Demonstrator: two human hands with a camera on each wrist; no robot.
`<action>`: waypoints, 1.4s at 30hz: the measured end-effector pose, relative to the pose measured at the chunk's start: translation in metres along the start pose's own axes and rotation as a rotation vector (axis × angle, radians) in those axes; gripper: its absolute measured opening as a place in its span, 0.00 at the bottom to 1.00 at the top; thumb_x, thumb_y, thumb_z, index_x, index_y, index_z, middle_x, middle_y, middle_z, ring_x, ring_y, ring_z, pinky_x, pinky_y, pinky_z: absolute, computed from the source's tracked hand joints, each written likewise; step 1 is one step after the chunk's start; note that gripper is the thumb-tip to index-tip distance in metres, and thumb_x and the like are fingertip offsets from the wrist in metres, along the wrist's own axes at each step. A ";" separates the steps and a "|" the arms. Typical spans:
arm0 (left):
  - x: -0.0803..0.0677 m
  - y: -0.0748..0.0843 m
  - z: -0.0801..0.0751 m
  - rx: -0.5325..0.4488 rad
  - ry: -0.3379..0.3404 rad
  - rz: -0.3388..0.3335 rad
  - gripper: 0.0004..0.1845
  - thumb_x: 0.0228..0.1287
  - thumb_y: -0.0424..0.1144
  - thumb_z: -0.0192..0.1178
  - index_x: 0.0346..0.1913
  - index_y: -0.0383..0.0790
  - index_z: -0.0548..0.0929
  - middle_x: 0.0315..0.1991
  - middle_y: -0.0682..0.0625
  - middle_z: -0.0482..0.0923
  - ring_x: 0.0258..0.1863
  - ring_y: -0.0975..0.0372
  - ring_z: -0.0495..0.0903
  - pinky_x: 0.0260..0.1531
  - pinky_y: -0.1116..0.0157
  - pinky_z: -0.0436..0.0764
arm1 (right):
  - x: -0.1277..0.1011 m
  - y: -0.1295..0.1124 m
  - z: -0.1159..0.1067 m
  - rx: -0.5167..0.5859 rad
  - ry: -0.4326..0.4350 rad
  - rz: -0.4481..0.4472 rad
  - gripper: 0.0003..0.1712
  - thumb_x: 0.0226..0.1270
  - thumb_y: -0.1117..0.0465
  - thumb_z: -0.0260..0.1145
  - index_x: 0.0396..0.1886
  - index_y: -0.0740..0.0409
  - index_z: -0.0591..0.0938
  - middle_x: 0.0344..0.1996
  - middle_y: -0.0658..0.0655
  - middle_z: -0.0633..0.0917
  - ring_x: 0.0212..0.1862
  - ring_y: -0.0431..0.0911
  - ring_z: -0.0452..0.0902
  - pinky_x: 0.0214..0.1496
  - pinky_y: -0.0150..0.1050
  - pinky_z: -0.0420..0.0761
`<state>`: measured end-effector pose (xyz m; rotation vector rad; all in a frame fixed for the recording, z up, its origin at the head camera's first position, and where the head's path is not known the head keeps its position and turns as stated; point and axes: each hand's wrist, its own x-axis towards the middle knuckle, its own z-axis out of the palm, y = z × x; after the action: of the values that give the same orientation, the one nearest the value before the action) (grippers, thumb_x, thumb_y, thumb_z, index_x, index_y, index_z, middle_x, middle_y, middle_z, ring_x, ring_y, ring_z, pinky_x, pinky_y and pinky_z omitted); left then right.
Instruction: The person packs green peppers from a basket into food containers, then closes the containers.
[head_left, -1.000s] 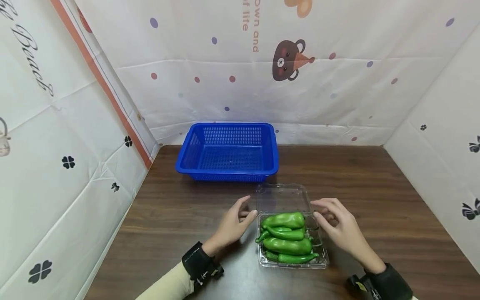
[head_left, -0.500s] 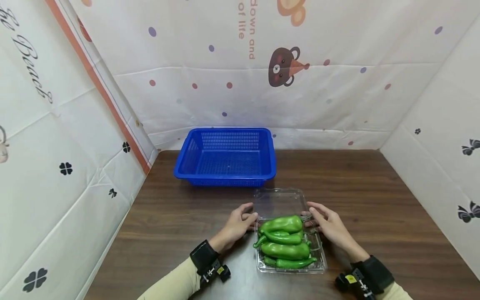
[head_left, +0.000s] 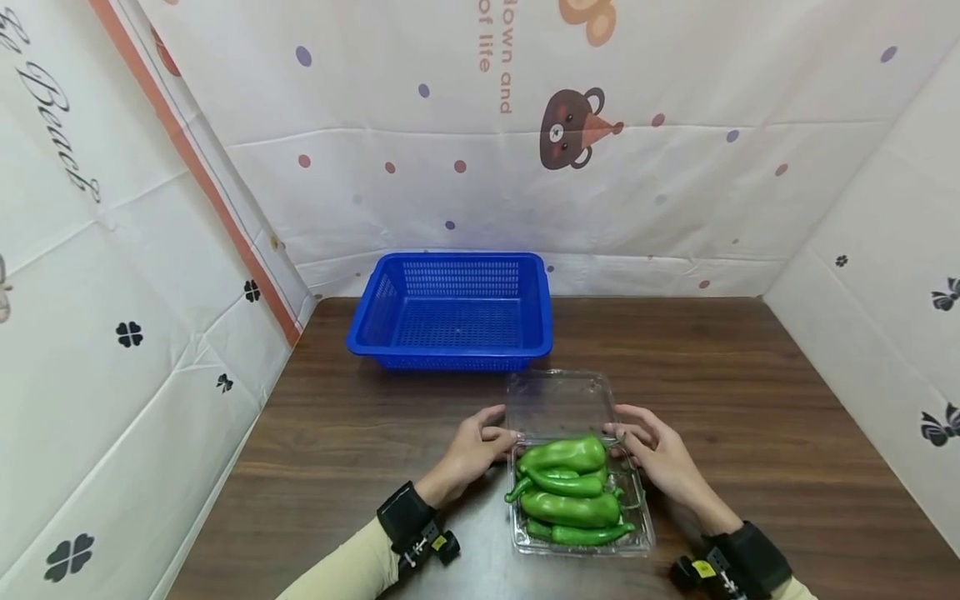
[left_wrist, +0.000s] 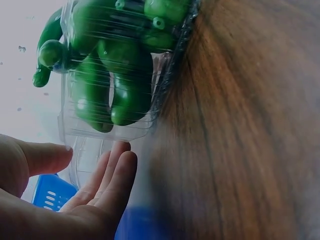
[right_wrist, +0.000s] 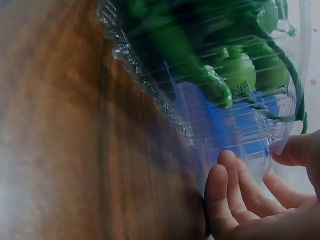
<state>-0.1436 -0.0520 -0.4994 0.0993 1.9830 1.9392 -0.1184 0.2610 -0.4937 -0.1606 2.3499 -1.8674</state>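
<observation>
Both hands had drawn in from a second earlier to meet the clear plastic clamshell [head_left: 576, 487] of green peppers [head_left: 564, 455] on the bench [head_left: 750, 400], near the blue basket [head_left: 452, 310]: left hand [head_left: 472, 450] and right hand [head_left: 658, 454] flanked its hinge end. Left wrist: loose, straight fingers [left_wrist: 116, 170] brushed the tray wall. Right wrist: fingertips [right_wrist: 227, 170] touched thin plastic. The tray looked light, flimsy and slippery; best held by its side rims.

Bench [right_wrist: 65, 130] grain is blurred in both wrist views. Lower peppers [head_left: 572, 510] are partly hidden under upper ones; wall lettering [head_left: 497, 50] is cropped above.
</observation>
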 end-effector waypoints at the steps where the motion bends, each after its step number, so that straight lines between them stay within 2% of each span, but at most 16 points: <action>1: -0.001 0.000 0.000 0.001 -0.003 0.002 0.36 0.71 0.30 0.63 0.76 0.26 0.61 0.48 0.36 0.86 0.41 0.53 0.88 0.44 0.61 0.87 | -0.001 0.000 0.000 0.009 0.001 -0.004 0.29 0.82 0.62 0.58 0.75 0.66 0.64 0.57 0.74 0.82 0.41 0.50 0.88 0.39 0.41 0.88; 7: -0.006 0.002 -0.001 -0.013 -0.019 0.001 0.36 0.68 0.29 0.64 0.76 0.29 0.62 0.46 0.38 0.87 0.39 0.52 0.88 0.45 0.61 0.87 | -0.005 0.001 0.001 0.027 0.010 0.020 0.34 0.80 0.61 0.61 0.79 0.62 0.60 0.58 0.73 0.82 0.42 0.47 0.88 0.38 0.40 0.87; 13: -0.008 0.003 -0.001 -0.020 -0.032 0.005 0.34 0.68 0.29 0.65 0.74 0.33 0.66 0.44 0.41 0.87 0.40 0.53 0.88 0.46 0.60 0.87 | -0.008 0.000 0.002 0.024 0.011 0.030 0.35 0.79 0.62 0.62 0.79 0.60 0.61 0.60 0.72 0.81 0.43 0.50 0.87 0.40 0.40 0.87; 23: -0.010 0.005 0.000 -0.066 -0.042 0.011 0.25 0.68 0.27 0.64 0.65 0.30 0.71 0.45 0.39 0.87 0.40 0.50 0.88 0.44 0.59 0.88 | -0.008 0.002 0.002 0.025 0.006 -0.058 0.31 0.78 0.68 0.59 0.77 0.65 0.63 0.58 0.70 0.82 0.43 0.46 0.86 0.39 0.41 0.87; 29: -0.011 0.005 0.000 -0.059 -0.032 0.019 0.19 0.68 0.26 0.63 0.58 0.30 0.72 0.47 0.37 0.86 0.40 0.50 0.88 0.44 0.59 0.88 | -0.009 0.003 0.003 0.047 0.005 -0.079 0.31 0.77 0.70 0.60 0.75 0.67 0.63 0.56 0.67 0.84 0.43 0.45 0.86 0.38 0.40 0.87; 35: -0.011 0.004 0.000 -0.051 -0.041 0.058 0.15 0.67 0.24 0.63 0.53 0.29 0.73 0.48 0.35 0.86 0.43 0.49 0.88 0.45 0.61 0.87 | -0.009 0.004 0.002 0.077 0.003 -0.101 0.30 0.76 0.71 0.61 0.73 0.70 0.64 0.55 0.63 0.85 0.44 0.44 0.86 0.38 0.40 0.87; 38: -0.011 0.004 -0.001 -0.051 -0.049 0.074 0.14 0.67 0.24 0.62 0.52 0.29 0.73 0.48 0.34 0.86 0.45 0.47 0.88 0.46 0.61 0.87 | -0.009 0.005 0.002 0.089 0.014 -0.106 0.29 0.74 0.72 0.61 0.71 0.69 0.66 0.54 0.58 0.86 0.44 0.43 0.86 0.38 0.39 0.87; 42: -0.010 0.005 -0.001 -0.056 -0.048 0.092 0.14 0.65 0.22 0.62 0.50 0.29 0.74 0.49 0.33 0.85 0.47 0.44 0.87 0.46 0.61 0.87 | -0.010 0.004 0.002 0.073 0.044 -0.155 0.27 0.72 0.75 0.62 0.68 0.70 0.68 0.54 0.57 0.85 0.49 0.42 0.84 0.46 0.35 0.86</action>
<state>-0.1359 -0.0559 -0.4929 0.2246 1.9231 2.0279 -0.1079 0.2621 -0.4975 -0.3047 2.3556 -2.0431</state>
